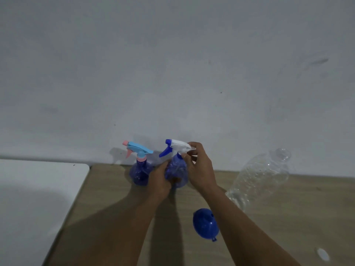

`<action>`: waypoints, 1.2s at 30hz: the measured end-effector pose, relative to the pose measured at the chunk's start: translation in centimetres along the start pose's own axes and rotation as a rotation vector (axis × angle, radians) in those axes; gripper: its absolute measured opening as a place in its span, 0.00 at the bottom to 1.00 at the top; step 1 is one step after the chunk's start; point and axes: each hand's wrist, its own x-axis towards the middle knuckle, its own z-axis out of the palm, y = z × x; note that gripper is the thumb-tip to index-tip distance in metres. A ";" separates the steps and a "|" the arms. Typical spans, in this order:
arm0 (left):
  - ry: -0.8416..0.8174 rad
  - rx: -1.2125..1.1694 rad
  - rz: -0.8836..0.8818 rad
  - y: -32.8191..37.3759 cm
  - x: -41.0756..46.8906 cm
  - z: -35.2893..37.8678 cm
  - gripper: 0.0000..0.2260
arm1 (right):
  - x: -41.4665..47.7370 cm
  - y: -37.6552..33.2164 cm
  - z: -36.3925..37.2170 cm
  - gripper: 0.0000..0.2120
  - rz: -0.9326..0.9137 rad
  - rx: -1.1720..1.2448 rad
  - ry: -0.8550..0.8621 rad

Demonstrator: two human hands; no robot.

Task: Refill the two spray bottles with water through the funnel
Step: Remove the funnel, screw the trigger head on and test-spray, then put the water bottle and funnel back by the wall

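Note:
Two blue spray bottles stand on the wooden table [107,208] close to the wall. The left spray bottle [139,173] has a light-blue and pink trigger head and nobody touches it. My left hand [159,179] grips the body of the right spray bottle [177,167]. My right hand [197,166] is closed around that bottle's white and blue trigger head at the neck. A blue funnel [205,224] lies on its side on the table, nearer to me, partly behind my right forearm. A clear plastic water bottle [263,175] stands at the right, uncapped.
A white bottle cap [323,254] lies on the table at the lower right. A white surface [38,198] adjoins the table on the left. A plain grey wall [172,73] rises directly behind the bottles.

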 end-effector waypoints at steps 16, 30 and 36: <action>0.137 0.013 -0.033 1.4 -6.4 0.8 0.17 | -6.7 -1.3 -4.3 0.30 0.068 -0.326 -0.144; -0.214 0.011 0.209 13.6 -7.9 6.7 0.44 | -16.7 5.5 -18.6 0.26 0.315 -0.623 -0.134; -0.198 -0.002 0.158 15.2 -6.9 10.3 0.52 | -17.8 11.9 -24.1 0.30 0.449 -0.664 -0.187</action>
